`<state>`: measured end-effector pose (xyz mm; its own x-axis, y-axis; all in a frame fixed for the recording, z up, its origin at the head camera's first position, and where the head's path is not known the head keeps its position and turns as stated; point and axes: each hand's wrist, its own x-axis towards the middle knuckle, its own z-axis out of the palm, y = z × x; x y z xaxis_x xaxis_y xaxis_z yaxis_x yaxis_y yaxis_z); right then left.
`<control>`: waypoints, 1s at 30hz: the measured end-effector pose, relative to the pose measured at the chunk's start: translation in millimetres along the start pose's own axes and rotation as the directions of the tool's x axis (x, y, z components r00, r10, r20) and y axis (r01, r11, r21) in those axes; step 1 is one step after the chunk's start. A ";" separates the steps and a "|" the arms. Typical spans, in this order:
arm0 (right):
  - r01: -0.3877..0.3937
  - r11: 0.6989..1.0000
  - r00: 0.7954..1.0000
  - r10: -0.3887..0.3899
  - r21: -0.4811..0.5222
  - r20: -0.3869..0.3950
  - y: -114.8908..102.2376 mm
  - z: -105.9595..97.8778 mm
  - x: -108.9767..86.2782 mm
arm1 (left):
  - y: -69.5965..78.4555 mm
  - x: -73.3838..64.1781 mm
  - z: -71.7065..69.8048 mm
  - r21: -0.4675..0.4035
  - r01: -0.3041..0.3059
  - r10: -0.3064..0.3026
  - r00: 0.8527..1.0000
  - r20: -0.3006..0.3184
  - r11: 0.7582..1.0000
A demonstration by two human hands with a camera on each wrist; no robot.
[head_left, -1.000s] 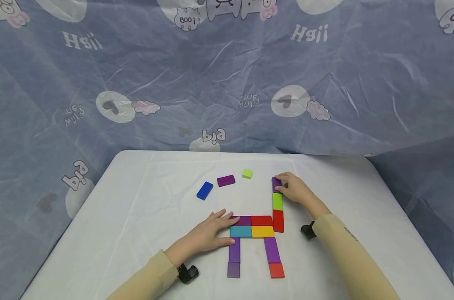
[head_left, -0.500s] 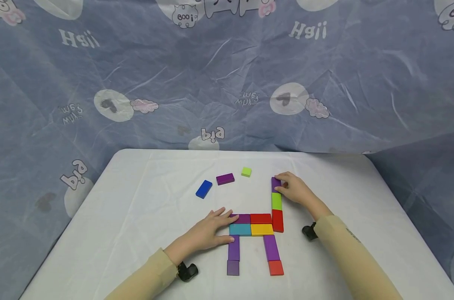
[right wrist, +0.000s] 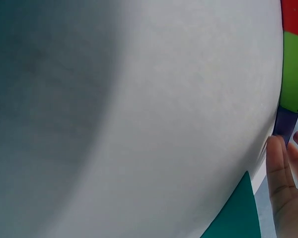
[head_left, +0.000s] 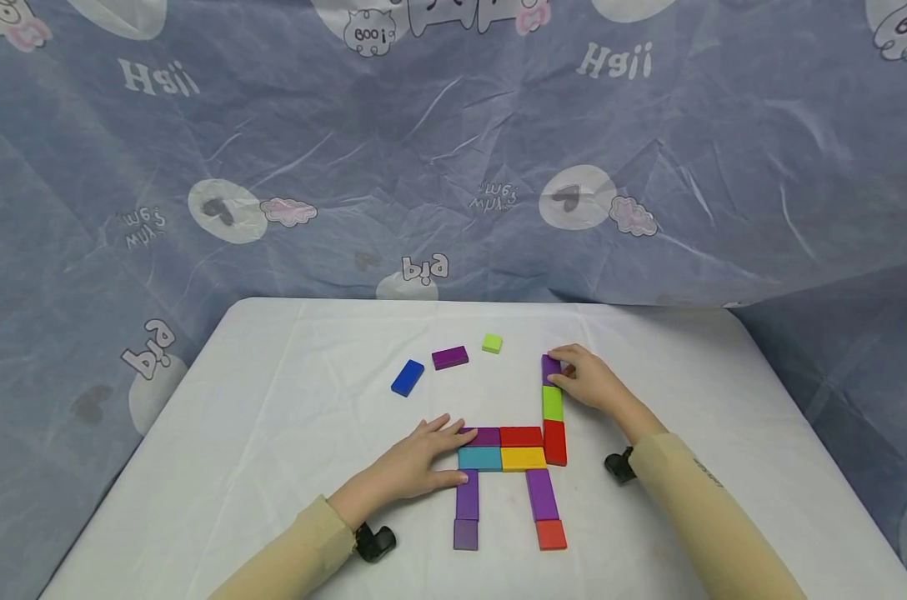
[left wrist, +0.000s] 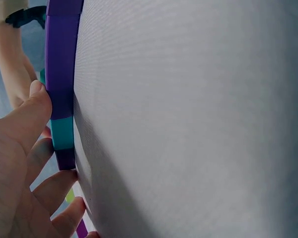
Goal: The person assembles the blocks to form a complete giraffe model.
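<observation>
My right hand (head_left: 592, 379) pinches a small purple block (head_left: 546, 371) between thumb and fingers at the far end of a column. Below it in that column lie a lime green block (head_left: 553, 403) and a red block (head_left: 554, 442). With fingers spread and fairly straight, my left hand (head_left: 419, 462) rests against a purple block (head_left: 487, 437) in the upper row and a long purple block (head_left: 467, 500) under the teal block (head_left: 479, 459). In the left wrist view, the thumb (left wrist: 36, 94) touches the edge of the long purple block.
A yellow block (head_left: 523, 459) and another red block (head_left: 521, 437) complete the double row. A second purple strip (head_left: 542, 496) ends in an orange-red block (head_left: 552, 535). Loose blue (head_left: 408, 378), dark purple (head_left: 450, 358) and lime (head_left: 492, 343) blocks lie farther back on the white table (head_left: 311, 375).
The head view has shifted slightly. The right-hand column has slid a touch toward me with my right hand still on the purple block. My left hand stays in place.
</observation>
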<state>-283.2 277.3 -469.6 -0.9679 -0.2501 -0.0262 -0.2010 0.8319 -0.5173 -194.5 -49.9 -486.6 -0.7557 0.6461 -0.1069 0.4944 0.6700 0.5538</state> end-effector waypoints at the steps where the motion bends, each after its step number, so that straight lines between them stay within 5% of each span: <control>1: 0.006 1.000 1.000 -0.006 0.001 -0.005 0.0 0.3 -1.1 | 0.0 0.1 0.2 0.001 0.000 0.000 1.000 0.001 1.000; 15: 0.120 0.992 0.991 -0.122 -0.047 -0.050 -19.3 1.0 -53.3 | 1.2 0.0 -1.2 0.005 -0.003 0.003 1.000 0.005 1.000; 20: 0.203 0.977 0.979 -0.204 -0.060 -0.007 -30.0 7.0 -71.6 | 2.3 -0.2 -2.1 0.005 -0.002 0.002 1.000 0.009 1.000; 30: 0.240 0.965 0.969 -0.232 -0.105 0.088 -46.2 19.6 -89.5 | 2.2 1.3 -1.3 0.010 0.000 0.000 1.000 0.008 1.000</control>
<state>-184.3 251.6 -460.1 -0.8779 -0.4785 0.0194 -0.4423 0.7946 -0.4160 -195.0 -48.1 -484.4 -0.7520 0.6492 -0.1139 0.4990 0.6737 0.5451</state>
